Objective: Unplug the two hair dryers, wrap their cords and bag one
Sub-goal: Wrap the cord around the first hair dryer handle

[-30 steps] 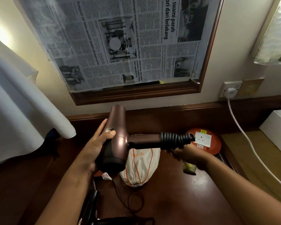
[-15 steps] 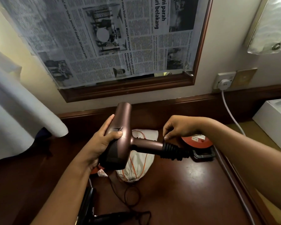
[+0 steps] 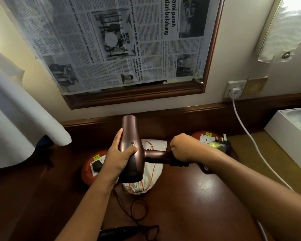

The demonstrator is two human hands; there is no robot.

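Above the dark wooden desk (image 3: 189,206), the bronze hair dryer (image 3: 130,150) is held clear of the surface, its barrel pointing toward the wall and its handle sticking out to the right. The left hand (image 3: 119,158) is wrapped around the rear of the barrel, thumb across the top and fingers underneath. The right hand (image 3: 185,149) is closed into a fist at the far end of the handle, over the black cord (image 3: 178,163) coiled there; whether it pinches the loose end or only presses on the coils cannot be told. Under the dryer lies a white drawstring bag (image 3: 146,181) with orange strings. A plug (image 3: 221,142) rests near the right orange socket unit (image 3: 204,137); another plug still sits in the left orange socket unit (image 3: 94,166). A second, black hair dryer (image 3: 118,232) lies at the near edge, its thin cable (image 3: 137,207) looping loose across the desk.

The likeliest trouble is the coil springing open: if the right fist lets go before the end is tucked or held, the stiff turns can slide off the handle. A tight wrap may also kink the cord where it leaves the handle. If the plug by the right unit belongs to this cord, it could swing and knock that unit. Lowering the dryer without looking could snag the thin cable or the bag's strings. The black dryer sits close to the desk's edge, and a tug on its cable could pull it off.
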